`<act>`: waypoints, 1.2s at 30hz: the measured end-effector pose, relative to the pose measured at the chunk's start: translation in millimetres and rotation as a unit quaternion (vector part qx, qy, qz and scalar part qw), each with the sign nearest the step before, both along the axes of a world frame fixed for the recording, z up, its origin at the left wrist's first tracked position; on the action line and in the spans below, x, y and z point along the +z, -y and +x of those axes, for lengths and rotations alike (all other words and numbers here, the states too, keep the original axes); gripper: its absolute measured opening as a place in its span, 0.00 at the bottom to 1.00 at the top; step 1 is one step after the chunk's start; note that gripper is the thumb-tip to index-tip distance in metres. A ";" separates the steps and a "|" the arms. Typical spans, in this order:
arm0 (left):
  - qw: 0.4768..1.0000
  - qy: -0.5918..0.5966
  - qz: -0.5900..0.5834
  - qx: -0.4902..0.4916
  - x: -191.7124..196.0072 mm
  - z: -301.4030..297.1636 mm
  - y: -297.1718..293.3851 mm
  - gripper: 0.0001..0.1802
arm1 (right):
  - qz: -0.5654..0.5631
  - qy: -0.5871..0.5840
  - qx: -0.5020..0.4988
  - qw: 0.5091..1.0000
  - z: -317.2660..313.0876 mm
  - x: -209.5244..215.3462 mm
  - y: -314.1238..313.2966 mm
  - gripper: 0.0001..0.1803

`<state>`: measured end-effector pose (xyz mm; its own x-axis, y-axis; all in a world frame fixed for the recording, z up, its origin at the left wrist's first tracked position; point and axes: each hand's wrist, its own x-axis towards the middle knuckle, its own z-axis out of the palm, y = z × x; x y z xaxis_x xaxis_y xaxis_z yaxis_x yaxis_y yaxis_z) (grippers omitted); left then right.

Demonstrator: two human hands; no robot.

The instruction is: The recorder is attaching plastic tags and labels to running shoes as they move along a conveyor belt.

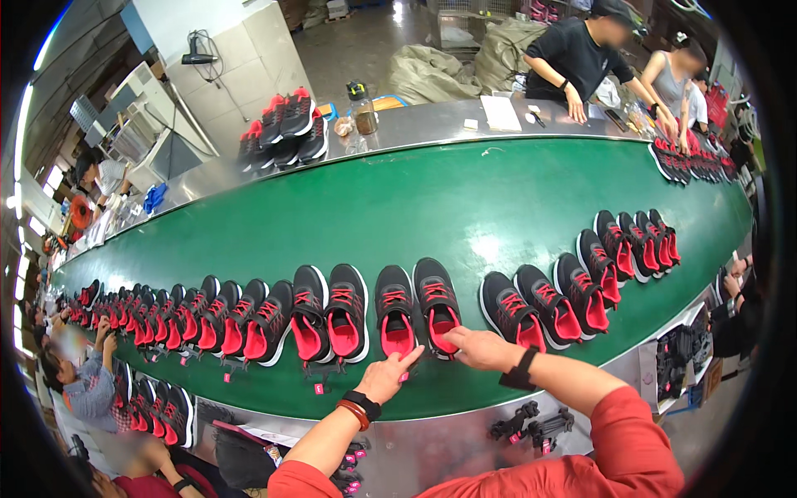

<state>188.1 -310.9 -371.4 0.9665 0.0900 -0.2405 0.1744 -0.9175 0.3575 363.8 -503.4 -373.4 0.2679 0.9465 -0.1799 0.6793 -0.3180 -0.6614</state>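
Observation:
A pair of black sneakers with coral-pink lining and laces stands in front of me on the green belt, heels toward me. My right hand (484,349) has its fingers closed at the heel collar of the right-hand sneaker (434,290). Close behind the heel of the left-hand sneaker (393,295) is my left hand (384,379), its index finger stretched toward the right and the other fingers curled. A small pink tag (404,377) shows beside those fingers; whether they grip it or its cord is hidden.
More sneakers (344,311) line the belt (332,212) on the left, others (540,303) on the right. Black hangers (544,427) lie on the metal edge nearest me. Across the belt stand stacked sneakers (296,116), a bottle (363,112) and co-workers (577,62).

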 end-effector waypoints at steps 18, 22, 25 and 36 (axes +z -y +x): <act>0.992 0.007 -0.091 0.084 -22.7 3.9 5.7 0.18 | 0.083 0.283 0.152 0.943 22.8 -24.9 -16.2 0.17; 0.991 -0.012 -0.084 0.101 -23.9 -6.3 1.4 0.20 | 0.097 0.314 0.175 0.928 7.4 -15.5 -32.2 0.15; 0.991 -0.006 -0.085 0.105 -24.0 -8.0 4.0 0.20 | 0.088 0.318 0.178 0.927 5.6 -16.1 -38.4 0.15; 0.985 0.033 -0.148 0.077 -7.7 -7.0 5.9 0.27 | 0.087 0.223 0.119 0.964 9.0 -20.9 -33.5 0.14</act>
